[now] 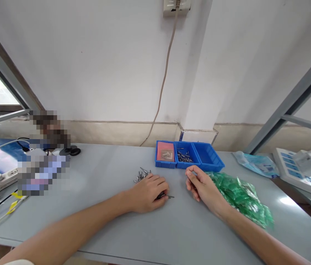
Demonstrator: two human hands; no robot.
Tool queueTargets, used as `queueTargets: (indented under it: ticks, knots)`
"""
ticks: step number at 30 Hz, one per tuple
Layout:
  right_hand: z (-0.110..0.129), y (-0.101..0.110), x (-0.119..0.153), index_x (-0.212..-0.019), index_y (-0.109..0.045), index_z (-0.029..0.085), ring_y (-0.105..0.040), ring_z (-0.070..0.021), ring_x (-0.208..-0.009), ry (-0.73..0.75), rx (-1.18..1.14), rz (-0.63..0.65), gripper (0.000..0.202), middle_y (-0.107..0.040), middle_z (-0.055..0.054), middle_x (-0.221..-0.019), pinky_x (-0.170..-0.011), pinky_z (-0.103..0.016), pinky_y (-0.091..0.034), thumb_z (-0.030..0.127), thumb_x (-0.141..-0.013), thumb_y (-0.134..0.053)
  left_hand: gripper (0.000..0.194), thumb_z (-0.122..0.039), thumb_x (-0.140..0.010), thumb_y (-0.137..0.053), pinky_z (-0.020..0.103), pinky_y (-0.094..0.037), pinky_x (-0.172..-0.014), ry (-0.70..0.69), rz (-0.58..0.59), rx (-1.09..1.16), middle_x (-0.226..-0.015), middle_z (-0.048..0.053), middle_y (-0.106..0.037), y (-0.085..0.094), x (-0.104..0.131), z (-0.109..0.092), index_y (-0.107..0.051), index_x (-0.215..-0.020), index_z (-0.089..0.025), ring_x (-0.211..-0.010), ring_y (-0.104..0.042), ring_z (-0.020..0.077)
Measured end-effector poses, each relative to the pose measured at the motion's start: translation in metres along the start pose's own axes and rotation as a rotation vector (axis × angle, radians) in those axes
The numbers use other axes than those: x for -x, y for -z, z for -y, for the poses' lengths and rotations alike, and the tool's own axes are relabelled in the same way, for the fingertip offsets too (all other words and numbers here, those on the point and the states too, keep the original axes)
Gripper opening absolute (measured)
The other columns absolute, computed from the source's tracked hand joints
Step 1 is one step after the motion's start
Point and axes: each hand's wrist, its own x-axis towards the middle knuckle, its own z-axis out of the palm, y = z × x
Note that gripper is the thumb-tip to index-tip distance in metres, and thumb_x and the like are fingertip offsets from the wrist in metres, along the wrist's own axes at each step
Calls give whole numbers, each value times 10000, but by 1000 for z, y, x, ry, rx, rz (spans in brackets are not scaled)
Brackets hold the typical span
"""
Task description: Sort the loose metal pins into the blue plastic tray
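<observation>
On the grey table, my left hand (150, 192) is curled over several small metal rivets (160, 195), and one thin pin sticks out past its fingertips. Just behind it lies a loose pile of the same rivets (142, 174). To the right, my right hand (199, 184) hovers above the table with thumb and fingers pinched together; whatever may be between them is too small to make out. A blue three-part bin (166, 164) stands beyond both hands. Its middle compartment holds more rivets (184, 157), and the left one holds a pink sheet (161, 147) with a small clear packet on it.
A crumpled green plastic bag (240, 197) lies beside my right forearm. Farther right are a light-blue packet (257, 164) and a white power strip (299, 171). Cables, another power strip (3, 180) and black round pieces (75, 151) lie at the left, near a blurred patch.
</observation>
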Motion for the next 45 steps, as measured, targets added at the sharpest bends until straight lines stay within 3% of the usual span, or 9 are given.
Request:
queueTargets:
  ticks: [5, 12, 18, 26, 31, 37, 42, 45]
  knots:
    - [-5, 0, -4, -979, -550, 252, -333, -118, -488, 90, -38, 16, 419, -341, 104, -581, -474, -248, -409, 670, -1015, -550, 85, -252, -1014, -613, 345, -380, -864, 3, -5, -1, -1018, 16, -650, 0, 0, 0, -541, -1045, -219, -950, -598, 196]
    - [3, -1, -3, -1005, -609, 238, -349, -132, -540, 139, -94, -5, 451, -380, 71, -647, -541, -292, -414, 688, -990, -581, 75, -256, -1020, -598, 351, -379, -855, -2, -11, -7, -1029, 25, -653, -1, 1, 1, -539, -1047, -218, -947, -602, 203]
    - [5, 3, 0, -1042, -663, 241, -410, -154, -590, 147, -1, -33, 426, -421, 56, -622, -611, -305, -425, 658, -1005, -584, 76, -257, -1022, -600, 343, -380, -864, 1, -6, 4, -1018, 28, -649, 0, 0, 0, -541, -1048, -217, -936, -591, 204]
    - [8, 2, -1, -1047, -662, 236, -299, -143, -556, 108, -103, -91, 434, -277, 87, -609, -598, -317, -423, 662, -982, -608, 80, -253, -1016, -601, 342, -375, -849, 1, 2, 1, -1017, 30, -643, 0, 0, 0, -532, -1031, -213, -944, -589, 204]
    - [9, 1, -1, -1148, -671, 249, -427, -142, -581, 113, -134, -99, 394, -499, 31, -755, -587, -314, -442, 595, -962, -651, 78, -265, -1025, -592, 346, -383, -858, 2, 5, -3, -1025, 31, -644, 1, 0, 0, -533, -1036, -215, -951, -590, 206]
    - [11, 4, 1, -1222, -679, 246, -587, -178, -682, 183, 44, -45, 417, -732, -53, -943, -705, -351, -527, 584, -980, -655, 69, -266, -1026, -588, 347, -391, -860, -4, 2, -15, -1028, 30, -641, 2, 0, 0, -541, -1044, -219, -951, -596, 202]
    - [10, 5, 2, -971, -699, 219, -575, -177, -666, 168, 88, -6, 407, -744, -50, -835, -676, -326, -497, 620, -991, -635, 70, -270, -1029, -583, 347, -389, -857, -10, -1, -14, -1028, 35, -639, 1, 0, 0, -543, -1051, -216, -944, -594, 202]
    - [7, 5, 1, -923, -671, 213, -548, -168, -640, 174, 85, -14, 444, -698, -31, -763, -658, -316, -470, 631, -1027, -566, 73, -265, -1024, -588, 348, -385, -857, -6, 6, -17, -1028, 36, -641, 1, 0, 0, -540, -1047, -215, -945, -591, 205]
